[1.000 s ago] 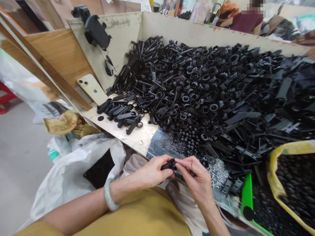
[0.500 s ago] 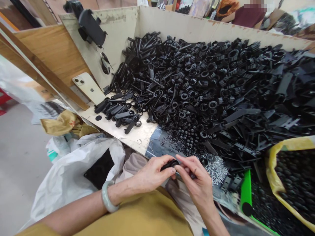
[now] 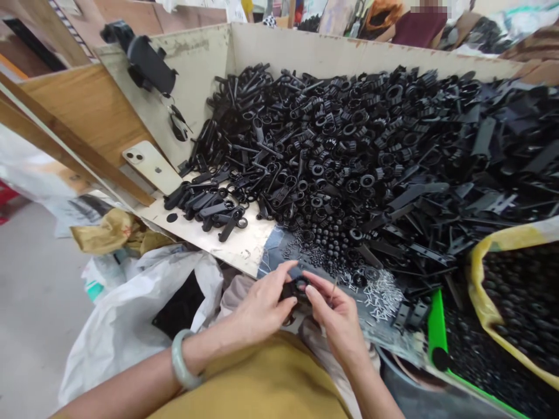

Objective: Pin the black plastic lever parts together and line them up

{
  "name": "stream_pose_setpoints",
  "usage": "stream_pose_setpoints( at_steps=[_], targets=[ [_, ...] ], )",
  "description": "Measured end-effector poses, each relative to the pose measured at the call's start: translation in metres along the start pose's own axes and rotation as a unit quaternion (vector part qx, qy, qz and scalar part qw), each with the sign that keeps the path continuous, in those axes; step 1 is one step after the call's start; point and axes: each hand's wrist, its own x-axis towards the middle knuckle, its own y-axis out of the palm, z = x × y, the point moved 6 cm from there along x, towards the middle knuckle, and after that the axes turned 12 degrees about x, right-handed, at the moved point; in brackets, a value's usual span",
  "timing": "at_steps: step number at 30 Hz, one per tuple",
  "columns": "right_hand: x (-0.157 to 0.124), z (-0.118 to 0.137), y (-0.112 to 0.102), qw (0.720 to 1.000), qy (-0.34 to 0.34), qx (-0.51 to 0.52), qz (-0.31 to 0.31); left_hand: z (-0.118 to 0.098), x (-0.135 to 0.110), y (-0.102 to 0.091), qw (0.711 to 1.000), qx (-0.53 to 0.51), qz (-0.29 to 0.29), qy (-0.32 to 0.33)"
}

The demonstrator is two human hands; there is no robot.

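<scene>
A black plastic part with a round ringed end is held between both hands at the near edge of the work surface. My left hand, with a pale bangle at its wrist, grips it from the left between thumb and fingers. My right hand pinches the ringed end from the right; its lower fingers are curled and what may lie in them is hidden. Just beyond the hands are small black balls and tiny black pieces. Silver screws lie in a heap right of my right hand.
A large pile of black plastic parts fills the walled bin. Several black arms lie at the left by a white phone. A yellow-rimmed bag and a green strip stand at right. A white sack hangs below.
The black part has been turned so its ringed end shows more openly. My hands have shifted slightly left, with the right fingers spread more around the ring. The whole view has shifted a little.
</scene>
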Motion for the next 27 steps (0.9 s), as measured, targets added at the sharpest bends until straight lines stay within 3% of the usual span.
stream_pose_setpoints(
  at_steps=[2,4,7,9,17,22,27],
  targets=[
    [0.004,0.006,0.002,0.999,-0.019,-0.038,0.014,0.006,0.003,0.004,0.989,-0.115,0.074,-0.064],
    [0.006,0.015,0.004,0.99,-0.084,-0.109,0.026,0.006,0.003,0.008,0.962,-0.214,0.141,-0.098],
    [0.007,0.025,0.007,0.967,-0.167,-0.187,0.047,0.002,0.0,0.013,0.915,-0.333,0.176,-0.141],
    [0.007,0.025,0.008,0.962,-0.173,-0.2,0.06,0.0,-0.002,0.014,0.897,-0.372,0.181,-0.155],
    [0.007,0.024,0.013,0.957,-0.168,-0.221,0.085,0.004,-0.005,0.02,0.868,-0.432,0.181,-0.167],
    [0.008,0.028,0.017,0.942,-0.179,-0.258,0.121,0.008,-0.007,0.02,0.892,-0.373,0.208,-0.15],
    [0.01,0.03,0.019,0.929,-0.152,-0.281,0.185,0.011,-0.011,0.019,0.883,-0.376,0.241,-0.144]
  ],
)
